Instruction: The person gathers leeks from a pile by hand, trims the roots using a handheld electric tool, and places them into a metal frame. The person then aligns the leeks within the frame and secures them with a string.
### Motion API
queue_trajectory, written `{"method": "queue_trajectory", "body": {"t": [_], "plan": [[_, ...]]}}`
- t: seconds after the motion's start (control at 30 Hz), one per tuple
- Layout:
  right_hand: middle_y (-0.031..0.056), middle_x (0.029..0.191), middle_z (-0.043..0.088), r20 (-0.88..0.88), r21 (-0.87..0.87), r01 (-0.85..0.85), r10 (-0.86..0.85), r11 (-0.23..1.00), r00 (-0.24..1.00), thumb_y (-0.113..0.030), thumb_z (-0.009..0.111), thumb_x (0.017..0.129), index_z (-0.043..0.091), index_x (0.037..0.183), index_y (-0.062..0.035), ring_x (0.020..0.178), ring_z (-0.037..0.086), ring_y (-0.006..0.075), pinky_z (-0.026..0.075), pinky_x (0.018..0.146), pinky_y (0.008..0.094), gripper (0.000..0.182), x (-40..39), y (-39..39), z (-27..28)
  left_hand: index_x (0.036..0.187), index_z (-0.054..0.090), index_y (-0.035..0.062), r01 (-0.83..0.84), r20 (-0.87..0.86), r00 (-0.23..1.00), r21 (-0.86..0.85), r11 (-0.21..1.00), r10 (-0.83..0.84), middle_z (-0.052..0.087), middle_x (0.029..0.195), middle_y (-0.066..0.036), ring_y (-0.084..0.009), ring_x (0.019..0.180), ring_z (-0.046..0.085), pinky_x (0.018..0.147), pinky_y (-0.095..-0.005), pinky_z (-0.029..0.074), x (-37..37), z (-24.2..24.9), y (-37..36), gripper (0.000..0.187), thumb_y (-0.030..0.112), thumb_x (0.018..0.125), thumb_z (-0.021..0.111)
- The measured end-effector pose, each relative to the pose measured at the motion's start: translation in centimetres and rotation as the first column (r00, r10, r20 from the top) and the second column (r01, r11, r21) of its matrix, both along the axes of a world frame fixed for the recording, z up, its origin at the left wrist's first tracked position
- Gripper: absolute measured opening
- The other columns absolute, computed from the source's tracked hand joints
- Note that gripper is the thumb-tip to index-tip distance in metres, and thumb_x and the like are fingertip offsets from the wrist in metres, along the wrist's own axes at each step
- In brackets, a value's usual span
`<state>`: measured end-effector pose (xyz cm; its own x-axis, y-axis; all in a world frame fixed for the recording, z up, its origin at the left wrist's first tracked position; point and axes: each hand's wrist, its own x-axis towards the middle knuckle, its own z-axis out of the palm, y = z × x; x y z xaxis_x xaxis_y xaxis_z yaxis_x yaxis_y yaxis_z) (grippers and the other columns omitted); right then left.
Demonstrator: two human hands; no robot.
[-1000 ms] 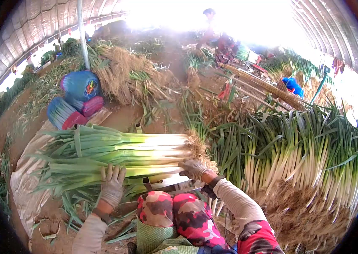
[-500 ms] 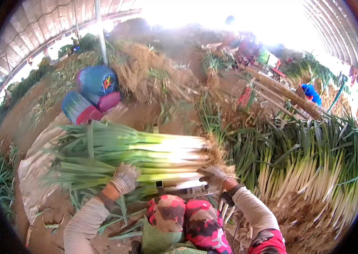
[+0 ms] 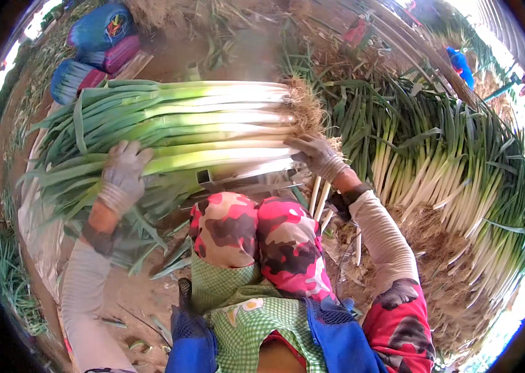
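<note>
Toward ten o'clock lies a blue-and-pink wrapped bundle (image 3: 77, 81), with a larger wrapped bundle (image 3: 102, 30) just beyond it, nearer half past ten. A tangle of dry roots (image 3: 166, 11) sits at eleven. At one o'clock there is a red scrap (image 3: 356, 32); between one and two runs a long wooden pole (image 3: 435, 61). Near two, a bright blue item (image 3: 460, 67), possibly cloth, lies close to a green bar (image 3: 502, 90). Green leaves (image 3: 17, 283) spread at eight.

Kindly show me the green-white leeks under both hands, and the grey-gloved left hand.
Green-white leeks (image 3: 244, 117): head view, on pale stalks.
Grey-gloved left hand (image 3: 123, 176): head view, on the glove's back.
</note>
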<state>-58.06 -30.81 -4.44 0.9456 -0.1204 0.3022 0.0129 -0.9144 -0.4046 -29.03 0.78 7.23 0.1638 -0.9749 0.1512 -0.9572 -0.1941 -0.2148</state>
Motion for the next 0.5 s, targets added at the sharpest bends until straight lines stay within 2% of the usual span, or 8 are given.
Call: {"method": "queue_trajectory", "body": {"t": [0.03, 0.13, 0.17, 0.27, 0.33, 0.4, 0.47, 0.5], "plan": [[0.0128, 0.106, 0.061, -0.011, 0.011, 0.031, -0.031, 0.999, 0.999, -0.018, 0.066, 0.079, 0.060, 0.113, -0.0086, 0.099, 0.056, 0.0348, 0.046, 0.085, 0.0415, 0.036, 0.4, -0.2, -0.4, 0.092, 0.060, 0.0068, -0.078, 0.003, 0.997, 0.114, 0.991, 0.078, 0.056, 0.093, -0.009, -0.0273, 0.096, 0.052, 0.085, -0.0406, 0.040, 0.4, -0.4, 0.4, 0.044, 0.038, 0.064, 0.074], [0.0114, 0.102, 0.061, -0.014, -0.069, 0.057, -0.058, 0.996, 0.998, -0.021, 0.067, 0.078, 0.060, 0.111, -0.0087, 0.099, 0.055, 0.0329, 0.045, 0.085, 0.0416, 0.036, -0.2, 0.0, 0.1, 0.091, 0.060, 0.0068, -0.073, 0.026, 0.997, 0.176, 0.982, 0.069, 0.056, 0.097, -0.009, -0.0265, 0.100, 0.051, 0.085, -0.0415, 0.039, -0.6, -1.3, 0.2, 0.038, 0.032, 0.066, 0.072], [0.0109, 0.100, 0.061, -0.050, -0.111, -0.014, 0.009, 0.994, 0.999, -0.019, 0.066, 0.078, 0.060, 0.110, -0.0082, 0.098, 0.054, 0.0340, 0.045, 0.086, 0.0423, 0.035, -0.7, -0.3, 0.2, 0.092, 0.061, 0.0068, -0.032, 0.054, 0.998, 0.176, 0.984, 0.023, 0.057, 0.102, -0.010, -0.0263, 0.104, 0.051, 0.087, -0.0413, 0.039, -0.4, -2.6, 0.5, 0.032, 0.025, 0.067, 0.069], [0.0133, 0.100, 0.060, 0.002, -0.019, 0.025, -0.025, 1.000, 1.000, -0.007, 0.061, 0.074, 0.060, 0.110, -0.0084, 0.097, 0.054, 0.0361, 0.045, 0.085, 0.0430, 0.035, -1.1, -1.0, -0.8, 0.094, 0.061, 0.0069, -0.124, -0.004, 0.991, 0.284, 0.951, 0.130, 0.057, 0.103, -0.011, -0.0264, 0.103, 0.051, 0.087, -0.0397, 0.039, -1.3, -3.0, -0.7, 0.029, 0.021, 0.068, 0.066], [0.0152, 0.103, 0.059, -0.084, -0.040, 0.039, -0.042, 0.998, 0.996, -0.003, 0.061, 0.070, 0.059, 0.111, -0.0067, 0.099, 0.055, 0.0369, 0.046, 0.086, 0.0420, 0.042, -0.7, -1.2, 0.0, 0.097, 0.061, 0.0070, -0.163, 0.040, 0.987, 0.312, 0.936, 0.158, 0.057, 0.104, -0.012, -0.0263, 0.103, 0.051, 0.087, -0.0389, 0.039, -1.4, -3.3, -1.3, 0.032, 0.024, 0.070, 0.065], [0.0144, 0.112, 0.059, -0.342, -0.065, -0.031, 0.007, 0.997, 0.940, -0.010, 0.064, 0.071, 0.056, 0.116, -0.0072, 0.104, 0.054, 0.0360, 0.046, 0.089, 0.0404, 0.046, -0.3, -1.2, 2.2, 0.098, 0.062, 0.0071, -0.165, 0.126, 0.983, 0.289, 0.943, 0.133, 0.058, 0.104, -0.011, -0.0257, 0.103, 0.051, 0.087, -0.0385, 0.038, -1.5, -3.9, -1.4, 0.033, 0.025, 0.071, 0.064], [0.0133, 0.115, 0.057, -0.236, -0.328, 0.015, -0.097, 0.945, 0.967, -0.016, 0.066, 0.072, 0.053, 0.120, -0.0086, 0.106, 0.053, 0.0350, 0.045, 0.089, 0.0407, 0.051, 0.6, 1.4, 3.6, 0.097, 0.062, 0.0083, -0.185, 0.103, 0.982, 0.345, 0.920, 0.159, 0.058, 0.100, -0.010, -0.0248, 0.102, 0.052, 0.087, -0.0379, 0.038, -2.1, -3.3, -1.8, 0.031, 0.023, 0.070, 0.062], [0.0126, 0.116, 0.056, -0.197, -0.348, -0.017, -0.056, 0.937, 0.979, -0.020, 0.067, 0.072, 0.051, 0.122, -0.0096, 0.107, 0.053, 0.0342, 0.045, 0.089, 0.0418, 0.054, 1.5, 2.6, 4.1, 0.095, 0.061, 0.0087, -0.204, 0.111, 0.978, 0.391, 0.898, 0.174, 0.057, 0.098, -0.009, -0.0252, 0.101, 0.052, 0.086, -0.0379, 0.039, -2.0, -3.4, -2.4, 0.029, 0.020, 0.068, 0.062]]}}
